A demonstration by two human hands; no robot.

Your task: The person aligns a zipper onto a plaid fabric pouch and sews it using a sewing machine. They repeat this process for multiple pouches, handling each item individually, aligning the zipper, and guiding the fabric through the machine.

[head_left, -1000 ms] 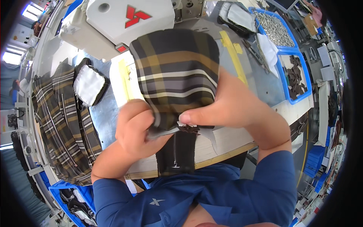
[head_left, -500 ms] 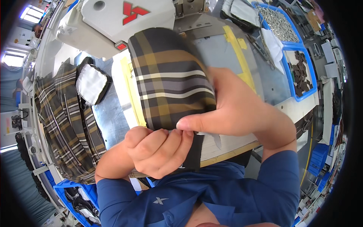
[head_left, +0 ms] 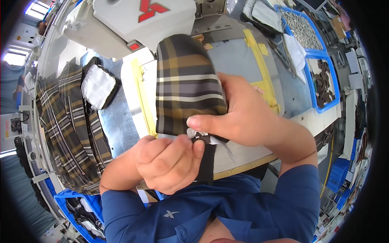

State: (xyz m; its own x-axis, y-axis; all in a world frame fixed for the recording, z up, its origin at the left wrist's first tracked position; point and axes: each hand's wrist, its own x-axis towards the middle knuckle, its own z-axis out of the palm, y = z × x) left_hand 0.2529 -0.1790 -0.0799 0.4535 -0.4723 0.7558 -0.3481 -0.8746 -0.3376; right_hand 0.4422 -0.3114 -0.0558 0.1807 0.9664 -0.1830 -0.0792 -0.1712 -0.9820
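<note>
A rounded piece of brown, black and white plaid fabric [head_left: 186,85] bulges up in front of me, over the sewing machine's work plate. My right hand [head_left: 243,113] is closed round its right side, thumb on the front and fingers hidden behind. At the lower edge, a small dark tab with a shiny metal bit [head_left: 198,137] shows beside a scrap of white material. My left hand [head_left: 170,162], fingers curled, pinches at that tab between thumb and forefinger. A thin pale strip [head_left: 225,149] sticks out to the right below the fabric.
Behind stands a white sewing machine [head_left: 117,20]. Plaid pieces with zippers [head_left: 73,129] are heaped at left, beside a white padded piece [head_left: 98,87]. At right are a blue bin of metal hardware [head_left: 325,49], another holding dark strips [head_left: 335,97], and scissors [head_left: 281,58].
The plaid fabric has shifted slightly right and turned a little. My left fingers have drawn slightly down from its lower edge, so the dark tab and metal bit now show.
</note>
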